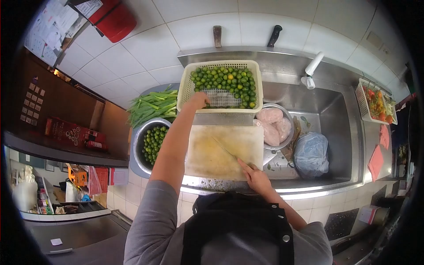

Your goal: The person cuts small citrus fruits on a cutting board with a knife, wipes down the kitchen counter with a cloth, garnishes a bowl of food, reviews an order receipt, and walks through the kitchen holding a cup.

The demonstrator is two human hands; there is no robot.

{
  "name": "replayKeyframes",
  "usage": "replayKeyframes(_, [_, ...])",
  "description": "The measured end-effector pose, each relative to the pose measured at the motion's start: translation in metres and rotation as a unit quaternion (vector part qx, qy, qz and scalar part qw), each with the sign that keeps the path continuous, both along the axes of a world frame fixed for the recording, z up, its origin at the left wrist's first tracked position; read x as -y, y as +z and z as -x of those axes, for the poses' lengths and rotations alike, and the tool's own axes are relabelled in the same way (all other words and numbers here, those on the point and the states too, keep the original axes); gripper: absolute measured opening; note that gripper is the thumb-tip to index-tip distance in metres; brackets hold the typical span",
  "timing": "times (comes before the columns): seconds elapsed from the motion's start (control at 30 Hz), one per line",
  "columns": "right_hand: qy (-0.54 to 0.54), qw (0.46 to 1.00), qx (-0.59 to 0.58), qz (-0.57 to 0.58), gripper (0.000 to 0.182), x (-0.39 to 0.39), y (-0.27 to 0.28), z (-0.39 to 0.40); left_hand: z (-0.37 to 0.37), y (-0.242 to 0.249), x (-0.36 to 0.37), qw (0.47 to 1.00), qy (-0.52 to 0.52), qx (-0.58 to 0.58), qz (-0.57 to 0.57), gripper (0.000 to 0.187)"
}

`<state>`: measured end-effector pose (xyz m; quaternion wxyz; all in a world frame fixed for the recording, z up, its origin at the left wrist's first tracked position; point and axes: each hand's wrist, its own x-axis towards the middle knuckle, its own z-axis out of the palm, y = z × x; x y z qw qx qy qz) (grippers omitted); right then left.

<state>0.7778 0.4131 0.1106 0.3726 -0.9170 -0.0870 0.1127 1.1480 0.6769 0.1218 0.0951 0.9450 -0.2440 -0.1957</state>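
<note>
My right hand (256, 177) is wrapped round the handle of a kitchen knife (225, 147), whose blade lies across a stained, pale cutting board (207, 159). My left hand (201, 100) reaches over the near left corner of a cream plastic basket (180, 90), fingers curled down inside it; what they hold, if anything, is hidden. Small green limes (221, 77), a few yellowish, fill the basket's back and right side, with its slatted floor showing near my hand. Left of the board, partly behind my left forearm, stands a metal bowl (138, 150) of small limes.
Long green leaves (152, 106) lie behind the bowl. Right of the board, a bowl of raw chicken (274, 126) and a tied plastic bag (311, 154) sit in the steel sink (340, 132) below a white tap (312, 68). Two knives (274, 36) hang at the wall.
</note>
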Motion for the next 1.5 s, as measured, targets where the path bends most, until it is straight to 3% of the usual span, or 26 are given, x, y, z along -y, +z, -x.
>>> replayKeyframes(0.23, [0.002, 1.0, 0.012, 0.007, 0.059, -0.001, 0.004, 0.0, 0.007, 0.009, 0.008, 0.998, 0.045, -0.005, 0.041, 0.03])
replayKeyframes(0.3, [-0.003, 1.0, 0.018, 0.0, 0.058, -0.001, -0.003, 0.002, 0.011, 0.015, 0.007, 0.982, 0.048, 0.098, 0.151, 0.033])
replayKeyframes(0.33, [-0.004, 1.0, 0.021, 0.0, 0.058, -0.001, -0.002, 0.002, 0.019, 0.028, 0.01, 0.982, 0.047, 0.1, 0.152, 0.033])
replayKeyframes(0.4, [-0.002, 0.999, 0.034, -0.012, 0.057, -0.002, -0.002, 0.001, 0.039, 0.058, 0.015, 0.93, 0.071, 0.12, 0.341, 0.034])
replayKeyframes(0.43, [-0.004, 0.999, 0.035, -0.014, 0.057, -0.002, -0.002, -0.001, 0.053, 0.075, 0.019, 0.93, 0.069, 0.121, 0.34, 0.034])
replayKeyframes(0.5, [0.0, 1.0, 0.021, -0.011, 0.057, 0.0, -0.004, -0.001, 0.088, 0.099, 0.026, 0.857, 0.154, -0.022, 0.491, 0.033])
replayKeyframes(0.63, [-0.006, 0.999, 0.047, -0.021, 0.056, -0.001, -0.01, 0.0, 0.147, 0.106, 0.025, 0.823, 0.151, -0.04, 0.546, 0.031])
replayKeyframes(0.7, [-0.011, 0.999, 0.042, -0.031, 0.055, -0.001, -0.006, 0.001, 0.18, 0.105, 0.027, 0.752, 0.142, -0.053, 0.641, 0.03])
replayKeyframes(0.73, [-0.011, 0.999, 0.042, -0.032, 0.055, -0.002, -0.005, 0.001, 0.194, 0.101, 0.029, 0.753, 0.142, -0.054, 0.641, 0.03])
replayKeyframes(0.8, [-0.028, 0.997, 0.045, -0.062, 0.053, -0.004, -0.003, 0.001, 0.221, 0.094, 0.032, 0.688, 0.204, -0.079, 0.692, 0.031])
replayKeyframes(0.93, [-0.049, 0.993, 0.037, -0.096, 0.051, -0.007, 0.004, 0.004, 0.254, 0.075, 0.028, 0.665, 0.23, -0.1, 0.703, 0.029])
replayKeyframes(1.07, [-0.059, 0.993, 0.016, -0.102, 0.052, -0.005, 0.005, 0.004, 0.269, 0.056, 0.017, 0.679, 0.223, -0.107, 0.691, 0.024])
replayKeyframes(1.27, [-0.058, 0.992, 0.006, -0.108, 0.053, -0.003, 0.004, 0.005, 0.281, 0.028, 0.004, 0.761, 0.236, -0.109, 0.594, 0.024])
replayKeyframes(1.33, [-0.057, 0.992, 0.009, -0.111, 0.053, -0.003, 0.003, 0.005, 0.286, 0.017, 0.002, 0.812, 0.239, -0.063, 0.528, 0.021])
replayKeyframes(1.5, [-0.058, 0.99, 0.036, -0.12, 0.052, -0.004, -0.002, 0.006, 0.301, 0.0, 0.0, 0.869, 0.202, -0.005, 0.452, 0.019])
